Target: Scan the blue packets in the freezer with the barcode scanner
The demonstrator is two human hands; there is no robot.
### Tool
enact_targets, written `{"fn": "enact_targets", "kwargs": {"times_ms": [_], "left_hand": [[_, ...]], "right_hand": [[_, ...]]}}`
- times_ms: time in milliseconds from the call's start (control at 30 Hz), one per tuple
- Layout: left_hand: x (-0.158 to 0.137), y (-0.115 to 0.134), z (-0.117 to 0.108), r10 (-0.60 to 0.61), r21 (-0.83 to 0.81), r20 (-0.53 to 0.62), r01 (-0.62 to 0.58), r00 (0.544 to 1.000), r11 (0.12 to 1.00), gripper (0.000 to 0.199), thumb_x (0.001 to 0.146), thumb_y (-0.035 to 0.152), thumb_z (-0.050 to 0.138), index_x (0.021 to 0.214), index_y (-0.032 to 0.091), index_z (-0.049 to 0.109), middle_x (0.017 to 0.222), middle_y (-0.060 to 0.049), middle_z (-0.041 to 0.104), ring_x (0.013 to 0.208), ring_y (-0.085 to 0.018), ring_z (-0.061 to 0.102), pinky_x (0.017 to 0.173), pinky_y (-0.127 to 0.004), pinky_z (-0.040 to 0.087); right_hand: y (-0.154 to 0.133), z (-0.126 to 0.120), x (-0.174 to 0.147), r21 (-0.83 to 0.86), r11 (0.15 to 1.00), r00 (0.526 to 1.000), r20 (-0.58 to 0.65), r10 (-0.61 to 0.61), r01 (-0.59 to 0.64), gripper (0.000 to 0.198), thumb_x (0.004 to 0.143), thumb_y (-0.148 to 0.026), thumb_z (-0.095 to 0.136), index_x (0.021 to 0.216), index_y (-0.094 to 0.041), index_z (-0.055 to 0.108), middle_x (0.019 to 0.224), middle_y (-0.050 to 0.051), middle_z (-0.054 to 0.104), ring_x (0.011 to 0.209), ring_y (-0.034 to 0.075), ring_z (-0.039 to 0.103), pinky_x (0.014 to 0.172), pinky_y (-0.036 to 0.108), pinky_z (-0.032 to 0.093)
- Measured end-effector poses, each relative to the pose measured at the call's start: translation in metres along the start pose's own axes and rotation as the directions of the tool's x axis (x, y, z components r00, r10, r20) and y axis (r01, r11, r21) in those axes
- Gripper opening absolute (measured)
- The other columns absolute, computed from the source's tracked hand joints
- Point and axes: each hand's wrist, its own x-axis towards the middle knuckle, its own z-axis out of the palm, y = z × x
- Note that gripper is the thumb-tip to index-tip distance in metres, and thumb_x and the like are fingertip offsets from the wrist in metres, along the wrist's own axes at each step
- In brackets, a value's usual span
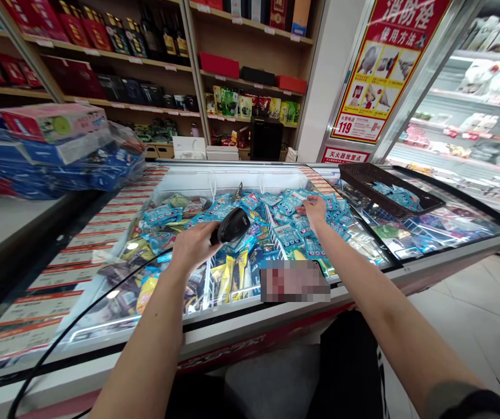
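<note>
My left hand [195, 247] is closed around the handle of a black barcode scanner [233, 226], whose head points right over the freezer. A black cable [96, 302] runs from it to the lower left. Further right, my right hand [313, 210] reaches down with its fingers pinched at the edge of a small blue packet [294, 199]. Many similar blue packets [288, 235] lie spread beneath it. They rest in or over the open-topped chest freezer [227, 317], where white wire dividers separate wrapped goods. Yellow wrappers [227, 276] show below the scanner.
A pixelated flat object [295, 281] lies on the freezer's front edge. To the right, a dark brown basket [407, 212] holds more blue packets. Plastic-wrapped boxes [57, 148] stand at the left. Stocked shelves [166, 64] line the back, and a refrigerated display [472, 110] stands at the right.
</note>
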Motion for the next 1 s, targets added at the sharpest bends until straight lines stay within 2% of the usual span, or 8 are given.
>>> {"fn": "enact_targets", "kwargs": {"times_ms": [167, 333, 400, 500, 567, 700, 900, 1000], "left_hand": [[0.0, -0.004, 0.0, -0.065, 0.047, -0.017, 0.066, 0.998, 0.997, 0.039, 0.079, 0.04, 0.048, 0.114, 0.026, 0.057, 0.107, -0.006, 0.066, 0.094, -0.025, 0.062, 0.064, -0.03, 0.042], [0.0, -0.006, -0.002, -0.1, 0.064, -0.026, 0.102, 0.995, 0.993, 0.038, 0.08, 0.041, 0.046, 0.113, 0.025, 0.057, 0.102, -0.007, 0.066, 0.093, -0.026, 0.062, 0.063, -0.031, 0.042], [0.0, -0.007, -0.003, -0.116, 0.064, -0.032, 0.118, 0.993, 0.991, 0.039, 0.08, 0.04, 0.047, 0.115, 0.025, 0.056, 0.104, -0.007, 0.066, 0.095, -0.026, 0.062, 0.064, -0.031, 0.042], [0.0, -0.01, -0.002, -0.145, 0.071, -0.05, 0.148, 0.988, 0.986, 0.039, 0.08, 0.04, 0.047, 0.116, 0.025, 0.055, 0.104, -0.008, 0.066, 0.096, -0.026, 0.061, 0.064, -0.031, 0.041], [-0.001, -0.013, -0.001, -0.165, 0.074, -0.066, 0.17, 0.984, 0.983, 0.039, 0.08, 0.04, 0.047, 0.115, 0.024, 0.055, 0.103, -0.008, 0.066, 0.095, -0.026, 0.061, 0.063, -0.03, 0.04], [-0.001, -0.016, -0.001, -0.182, 0.076, -0.089, 0.189, 0.979, 0.979, 0.037, 0.079, 0.04, 0.05, 0.111, 0.024, 0.055, 0.104, -0.006, 0.066, 0.094, -0.026, 0.061, 0.06, -0.03, 0.038], [-0.001, -0.017, -0.001, -0.181, 0.061, -0.118, 0.189, 0.976, 0.98, 0.034, 0.079, 0.041, 0.05, 0.108, 0.024, 0.056, 0.101, -0.005, 0.066, 0.095, -0.026, 0.061, 0.058, -0.03, 0.036], [-0.001, -0.017, -0.001, -0.18, 0.052, -0.116, 0.187, 0.977, 0.981, 0.034, 0.079, 0.04, 0.051, 0.109, 0.024, 0.057, 0.101, -0.006, 0.066, 0.095, -0.026, 0.061, 0.059, -0.03, 0.036]], "right_hand": [[-0.001, -0.005, 0.007, -0.142, 0.987, 0.991, -0.104, -0.089, 0.074, 0.032, 0.076, -0.019, 0.053, 0.108, -0.016, 0.049, 0.092, 0.006, 0.064, 0.072, 0.016, 0.066, 0.069, 0.031, 0.055], [-0.009, -0.004, -0.003, -0.431, 0.872, 0.934, -0.152, -0.324, 0.233, 0.029, 0.075, -0.019, 0.055, 0.104, -0.014, 0.055, 0.106, 0.01, 0.061, 0.091, 0.018, 0.059, 0.091, 0.035, 0.046], [-0.013, 0.001, -0.013, -0.465, 0.819, 0.912, -0.06, -0.406, 0.335, 0.027, 0.079, -0.019, 0.052, 0.105, -0.014, 0.056, 0.107, 0.01, 0.06, 0.09, 0.017, 0.057, 0.091, 0.033, 0.044], [-0.016, 0.017, -0.031, -0.466, 0.72, 0.853, 0.19, -0.487, 0.515, 0.02, 0.084, -0.02, 0.047, 0.097, -0.017, 0.061, 0.097, 0.007, 0.063, 0.091, 0.018, 0.056, 0.092, 0.032, 0.042], [-0.018, 0.032, -0.044, -0.438, 0.652, 0.786, 0.365, -0.5, 0.619, 0.02, 0.086, -0.02, 0.046, 0.093, -0.018, 0.064, 0.096, 0.005, 0.064, 0.091, 0.018, 0.056, 0.092, 0.031, 0.041], [-0.017, 0.06, -0.067, -0.405, 0.532, 0.659, 0.581, -0.479, 0.744, 0.022, 0.089, -0.033, 0.049, 0.096, -0.019, 0.066, 0.096, 0.006, 0.064, 0.098, 0.02, 0.056, 0.095, 0.033, 0.039], [-0.008, 0.066, -0.077, -0.432, 0.398, 0.563, 0.763, -0.316, 0.809, 0.072, 0.065, -0.063, 0.07, 0.122, -0.021, 0.055, 0.117, 0.011, 0.057, 0.114, 0.029, 0.049, 0.099, 0.043, 0.035], [-0.002, 0.055, -0.064, -0.456, 0.386, 0.575, 0.764, -0.294, 0.802, 0.07, 0.07, -0.062, 0.067, 0.125, -0.02, 0.052, 0.117, 0.011, 0.057, 0.115, 0.027, 0.048, 0.1, 0.042, 0.034]]}}
